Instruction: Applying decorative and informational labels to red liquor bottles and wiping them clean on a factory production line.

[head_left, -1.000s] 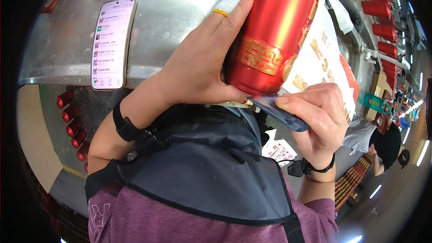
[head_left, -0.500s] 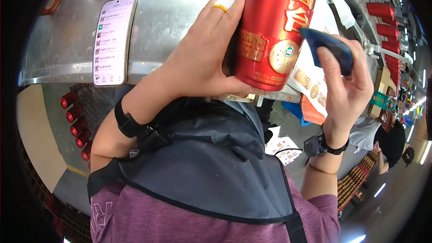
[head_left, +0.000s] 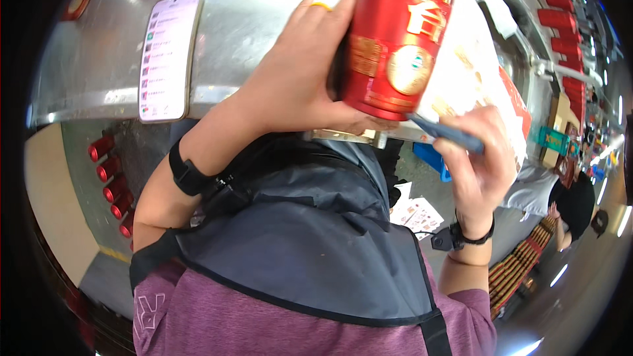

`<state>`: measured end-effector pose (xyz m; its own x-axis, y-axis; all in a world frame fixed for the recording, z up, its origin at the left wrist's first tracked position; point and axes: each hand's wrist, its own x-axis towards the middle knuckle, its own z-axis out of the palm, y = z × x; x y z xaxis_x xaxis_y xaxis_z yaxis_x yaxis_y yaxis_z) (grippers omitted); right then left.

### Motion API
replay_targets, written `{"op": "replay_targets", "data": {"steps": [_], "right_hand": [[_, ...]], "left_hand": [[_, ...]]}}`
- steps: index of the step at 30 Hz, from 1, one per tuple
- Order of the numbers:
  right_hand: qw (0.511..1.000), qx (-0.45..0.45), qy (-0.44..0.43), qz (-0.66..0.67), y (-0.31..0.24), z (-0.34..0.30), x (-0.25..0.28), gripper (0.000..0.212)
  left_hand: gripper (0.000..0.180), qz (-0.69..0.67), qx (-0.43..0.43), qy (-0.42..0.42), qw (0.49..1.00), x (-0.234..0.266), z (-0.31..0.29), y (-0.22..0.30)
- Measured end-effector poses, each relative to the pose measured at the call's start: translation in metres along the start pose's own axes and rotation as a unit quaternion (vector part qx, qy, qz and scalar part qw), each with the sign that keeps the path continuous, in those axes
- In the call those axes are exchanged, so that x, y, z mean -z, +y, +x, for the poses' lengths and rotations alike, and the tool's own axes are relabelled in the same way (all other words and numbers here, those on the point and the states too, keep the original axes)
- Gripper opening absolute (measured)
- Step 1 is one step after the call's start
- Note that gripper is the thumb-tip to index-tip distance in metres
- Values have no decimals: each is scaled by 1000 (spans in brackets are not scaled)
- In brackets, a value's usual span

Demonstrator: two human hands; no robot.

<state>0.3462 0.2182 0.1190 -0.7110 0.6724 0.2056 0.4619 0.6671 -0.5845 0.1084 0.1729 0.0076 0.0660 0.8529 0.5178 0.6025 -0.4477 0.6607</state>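
My left hand (head_left: 297, 79) wraps around a tall red cylindrical canister with gold ornament (head_left: 399, 33), holding it tilted above the edge of a steel table (head_left: 244, 20). A gold ring sits on one finger of that hand. My right hand (head_left: 478, 165) pinches a flat dark blue cloth-like piece (head_left: 445, 133) and presses it against the canister's lower rim. Behind the canister lies a white and red printed carton (head_left: 475, 86).
A phone with a lit screen (head_left: 168, 56) lies on the steel table at the left. Red canisters (head_left: 109, 171) lie under the table at the left, and more stand in a row (head_left: 557, 20) at the far right. Another person (head_left: 560, 191) works at the right.
My right hand has dropped from beside the canister's upper side to its lower rim, bringing the blue piece with it. The left hand has lifted the canister slightly.
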Motion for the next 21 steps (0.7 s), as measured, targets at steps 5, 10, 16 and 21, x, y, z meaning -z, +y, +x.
{"op": "replay_targets", "data": {"steps": [5, 10, 16, 21], "right_hand": [[950, -200, 39, 235, 26, -4, 9, 49], [910, -304, 82, 269, 115, -9, 66, 31], [868, -367, 106, 316, 224, -8, 112, 33], [894, -432, -3, 120, 267, 26, 129, 47]], "left_hand": [[115, 29, 40, 37, 998, 3, -4, 18], [58, 113, -126, -33, 985, 8, -16, 30], [68, 121, -118, -37, 985, 13, -9, 27], [87, 105, -12, 4, 994, 3, -12, 18]]}}
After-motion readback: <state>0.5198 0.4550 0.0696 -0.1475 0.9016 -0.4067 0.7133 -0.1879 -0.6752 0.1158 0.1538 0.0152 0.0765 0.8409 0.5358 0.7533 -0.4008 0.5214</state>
